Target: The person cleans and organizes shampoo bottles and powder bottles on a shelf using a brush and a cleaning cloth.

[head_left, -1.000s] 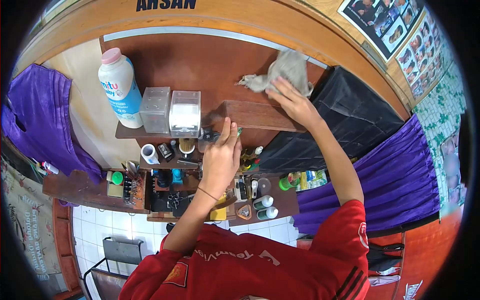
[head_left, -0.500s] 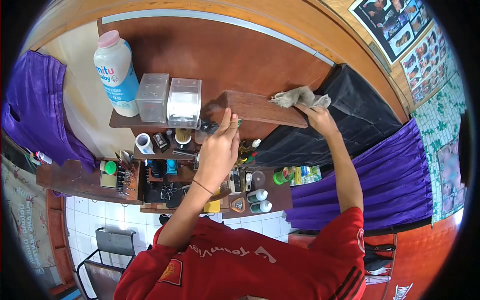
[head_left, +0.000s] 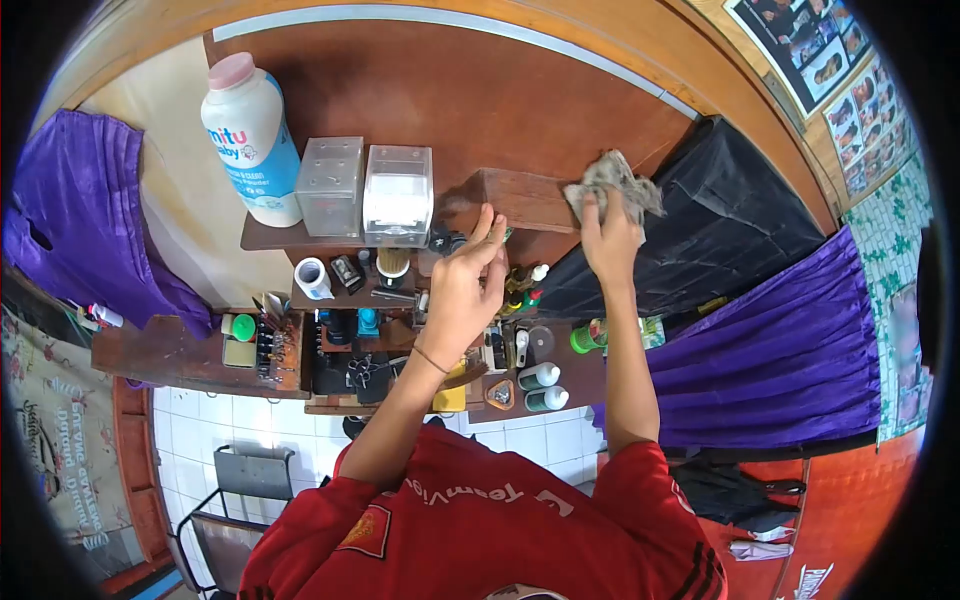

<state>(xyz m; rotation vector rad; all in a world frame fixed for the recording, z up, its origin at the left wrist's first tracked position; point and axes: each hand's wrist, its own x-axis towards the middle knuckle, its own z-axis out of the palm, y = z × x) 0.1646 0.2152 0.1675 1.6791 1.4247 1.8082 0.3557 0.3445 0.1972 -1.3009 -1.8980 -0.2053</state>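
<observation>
My right hand [head_left: 612, 240] presses a crumpled grey cloth [head_left: 615, 185] against the right end of a brown wooden shelf [head_left: 525, 205]. Its fingers lie over the cloth. Just below the shelf's left part is my left hand [head_left: 465, 290], fingers drawn together. A small green bit shows by its fingertips; what it belongs to is hidden. To the left of that hand, a clear plastic box with white contents [head_left: 398, 200] and a greyish plastic box [head_left: 331, 190] stand side by side. Beyond them is a white and blue baby powder bottle [head_left: 250, 145] with a pink cap.
Below are a white mug [head_left: 313, 278], a brush [head_left: 393, 265], scissors [head_left: 365, 372] and two white bottles [head_left: 540, 376] on lower shelves. Black sheeting [head_left: 720, 200] hangs to the right, above a purple curtain [head_left: 760, 350]. A chair [head_left: 250, 475] stands on the tiled floor.
My right hand has slid left with the cloth, from behind the shelf's end onto its top. The view has shifted slightly, while my left hand stays near the shelf's left part.
</observation>
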